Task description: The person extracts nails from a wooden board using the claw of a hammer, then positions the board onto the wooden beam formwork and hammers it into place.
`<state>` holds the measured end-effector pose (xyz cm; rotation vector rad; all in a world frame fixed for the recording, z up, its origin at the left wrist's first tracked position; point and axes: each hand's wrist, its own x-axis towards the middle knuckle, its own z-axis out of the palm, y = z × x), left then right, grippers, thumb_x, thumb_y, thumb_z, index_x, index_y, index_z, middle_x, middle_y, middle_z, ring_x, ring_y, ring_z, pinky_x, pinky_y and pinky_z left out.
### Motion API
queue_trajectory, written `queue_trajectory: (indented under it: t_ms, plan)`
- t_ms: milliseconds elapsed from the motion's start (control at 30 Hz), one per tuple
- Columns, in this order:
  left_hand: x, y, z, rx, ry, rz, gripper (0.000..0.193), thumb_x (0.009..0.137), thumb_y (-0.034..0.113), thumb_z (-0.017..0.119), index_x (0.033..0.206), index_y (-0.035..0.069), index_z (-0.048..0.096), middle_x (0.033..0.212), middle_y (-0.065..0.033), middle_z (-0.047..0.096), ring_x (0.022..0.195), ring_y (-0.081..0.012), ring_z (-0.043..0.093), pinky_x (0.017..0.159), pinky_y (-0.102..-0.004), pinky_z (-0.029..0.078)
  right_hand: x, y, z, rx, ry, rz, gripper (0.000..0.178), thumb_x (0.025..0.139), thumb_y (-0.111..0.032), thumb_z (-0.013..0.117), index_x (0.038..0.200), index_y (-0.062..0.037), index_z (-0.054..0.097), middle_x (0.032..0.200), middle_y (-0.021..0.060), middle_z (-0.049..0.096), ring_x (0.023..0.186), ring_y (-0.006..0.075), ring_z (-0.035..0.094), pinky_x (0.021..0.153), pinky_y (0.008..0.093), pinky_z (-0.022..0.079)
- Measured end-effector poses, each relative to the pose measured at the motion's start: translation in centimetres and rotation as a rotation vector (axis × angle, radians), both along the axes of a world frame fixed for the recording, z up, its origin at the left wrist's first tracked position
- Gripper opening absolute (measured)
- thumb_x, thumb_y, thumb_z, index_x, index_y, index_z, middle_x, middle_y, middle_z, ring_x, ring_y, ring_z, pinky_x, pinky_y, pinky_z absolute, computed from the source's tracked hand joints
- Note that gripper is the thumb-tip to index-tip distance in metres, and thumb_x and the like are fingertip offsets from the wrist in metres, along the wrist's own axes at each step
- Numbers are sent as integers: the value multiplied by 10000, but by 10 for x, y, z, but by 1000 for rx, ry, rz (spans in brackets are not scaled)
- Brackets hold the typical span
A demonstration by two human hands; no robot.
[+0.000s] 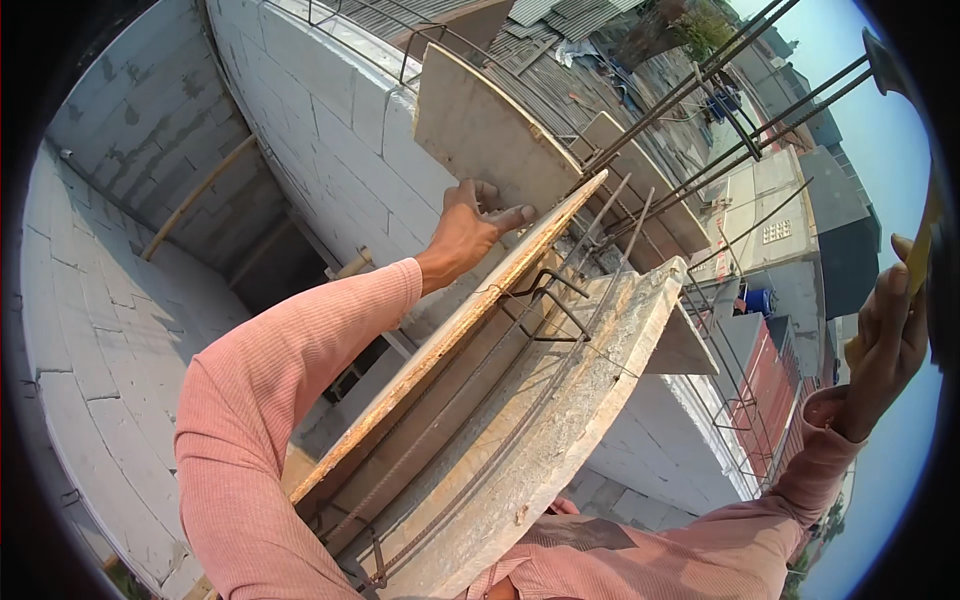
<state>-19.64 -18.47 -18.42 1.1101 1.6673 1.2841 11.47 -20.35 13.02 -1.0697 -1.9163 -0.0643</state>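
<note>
While the left hand [470, 232] presses its open palm and spread fingers flat against the outer face of the wooden formwork board [455, 335], that board stands on edge along a beam trough, with the steel rebar cage [545, 300] lying between it and the concrete-crusted board [560, 420] on the other side. I judge that a hard push could tip the board outward, since only the flat hand steadies it. Out at the frame's right edge, the right hand [885, 335] is closed around a yellow-handled tool [925, 250], its head cut off from view; a loose swing could miss or strike the upright rebars [720, 90]. Block walls [340, 130] drop away below, so anything dislodged would fall far
</note>
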Motion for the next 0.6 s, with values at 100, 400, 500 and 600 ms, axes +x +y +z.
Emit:
queue_trajectory:
  t_ms: [100,400,500,600]
  plan:
    - [-9,11,2,-76,15,-74,865,786,595,809,1200,-116,539,1204,-270,547,1067,-350,611,923,-427,518,75,-16,-6,-26,180,-36,400,1071,-264,549,1366,7,561,724,-74,379,548,-26,246,467,180,180]
    - [-31,35,-38,-83,-88,-164,557,885,414,774,1128,-52,587,964,-184,682,847,-237,658,743,-373,533,146,-59,-11,-98,518,-54,401,1082,-267,524,1352,29,540,729,-61,367,523,-18,249,437,180,206]
    - [-44,28,-24,-16,11,-411,464,936,361,724,1160,-28,604,1035,-161,693,895,-221,662,763,-372,536,139,-78,-6,-150,540,-17,375,1062,-262,559,1326,4,542,700,-61,383,501,-16,266,407,157,211]
    - [-62,18,14,-282,87,-593,413,1003,343,640,1241,5,636,1158,-138,695,1034,-208,649,832,-380,533,146,-87,-21,-140,498,-76,351,1067,-248,547,1303,12,549,706,-52,396,495,-14,287,409,152,231]
